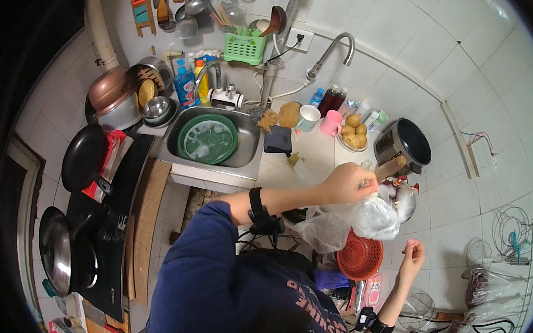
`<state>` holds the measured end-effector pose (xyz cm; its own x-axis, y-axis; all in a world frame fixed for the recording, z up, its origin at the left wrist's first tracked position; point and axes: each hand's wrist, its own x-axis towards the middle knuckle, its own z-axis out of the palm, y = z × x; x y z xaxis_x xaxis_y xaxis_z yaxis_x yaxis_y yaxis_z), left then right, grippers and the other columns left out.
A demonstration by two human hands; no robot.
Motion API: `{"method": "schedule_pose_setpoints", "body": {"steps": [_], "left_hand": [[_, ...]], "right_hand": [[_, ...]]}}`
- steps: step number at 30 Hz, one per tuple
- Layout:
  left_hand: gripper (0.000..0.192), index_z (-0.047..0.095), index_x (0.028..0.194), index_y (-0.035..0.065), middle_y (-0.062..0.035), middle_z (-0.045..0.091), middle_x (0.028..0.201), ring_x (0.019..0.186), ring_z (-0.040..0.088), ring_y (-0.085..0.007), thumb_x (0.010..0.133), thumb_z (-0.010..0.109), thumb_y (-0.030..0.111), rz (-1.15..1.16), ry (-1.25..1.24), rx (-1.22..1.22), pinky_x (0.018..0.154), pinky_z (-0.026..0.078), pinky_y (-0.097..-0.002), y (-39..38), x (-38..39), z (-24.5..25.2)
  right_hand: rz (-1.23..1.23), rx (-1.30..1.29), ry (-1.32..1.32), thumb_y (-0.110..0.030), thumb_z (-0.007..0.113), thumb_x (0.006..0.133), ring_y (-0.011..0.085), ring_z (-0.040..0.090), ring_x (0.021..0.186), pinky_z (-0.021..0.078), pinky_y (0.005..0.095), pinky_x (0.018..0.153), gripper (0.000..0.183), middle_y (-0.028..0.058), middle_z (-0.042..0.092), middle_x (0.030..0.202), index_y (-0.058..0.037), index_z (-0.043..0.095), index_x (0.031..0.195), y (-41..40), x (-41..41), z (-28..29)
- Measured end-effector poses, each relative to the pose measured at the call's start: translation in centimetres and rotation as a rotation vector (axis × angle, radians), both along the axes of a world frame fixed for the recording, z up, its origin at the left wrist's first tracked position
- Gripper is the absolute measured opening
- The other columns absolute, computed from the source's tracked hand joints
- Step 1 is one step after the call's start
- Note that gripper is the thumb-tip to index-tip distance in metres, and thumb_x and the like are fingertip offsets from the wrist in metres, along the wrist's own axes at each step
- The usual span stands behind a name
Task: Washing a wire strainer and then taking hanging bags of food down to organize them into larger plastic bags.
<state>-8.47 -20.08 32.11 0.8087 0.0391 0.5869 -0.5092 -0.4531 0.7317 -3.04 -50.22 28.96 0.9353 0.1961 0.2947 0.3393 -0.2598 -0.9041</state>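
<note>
My left hand (350, 184) reaches across to the right over the counter, its fingers closed on the gathered top of a clear plastic bag (375, 216). The bag hangs down, partly blurred, and its contents cannot be made out. More thin clear plastic (324, 227) hangs below my left wrist. To the right of the bag and lower, my right hand (412, 258) is raised with curled fingers and thumb drawn together; nothing shows in it. Beneath the bag is a red plastic basket (360, 257). A wooden handle (391, 168) sticks out just beyond my left hand.
A green basin (207, 138) with suds sits in the steel sink (247, 158). Mugs (309, 118), potatoes (353, 134) and a black inner pot (405, 145) stand at the back. Pans (84, 157) lie left by the cooktop (105, 253). A wire rack (527, 274) is at the right.
</note>
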Motion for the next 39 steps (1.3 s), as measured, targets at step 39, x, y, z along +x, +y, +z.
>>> {"method": "schedule_pose_setpoints", "body": {"steps": [39], "left_hand": [[0.022, 0.062, 0.083, -0.0024, -0.0060, 0.061, 0.060, 0.058, 0.052, -0.0059, 0.082, 0.054, 0.018, -0.342, 0.239, -0.132, 0.052, 0.041, -0.0244, -2.4, 5.3, -3.2]], "right_hand": [[-0.088, 0.634, -0.014, 0.004, 0.059, 0.077, 0.0089, 0.053, 0.081, 0.0442, 0.0223, 0.073, 0.041, 0.0030, 0.055, 0.090, 0.0009, 0.048, 0.116, 5.5, 2.7, 7.3]]}}
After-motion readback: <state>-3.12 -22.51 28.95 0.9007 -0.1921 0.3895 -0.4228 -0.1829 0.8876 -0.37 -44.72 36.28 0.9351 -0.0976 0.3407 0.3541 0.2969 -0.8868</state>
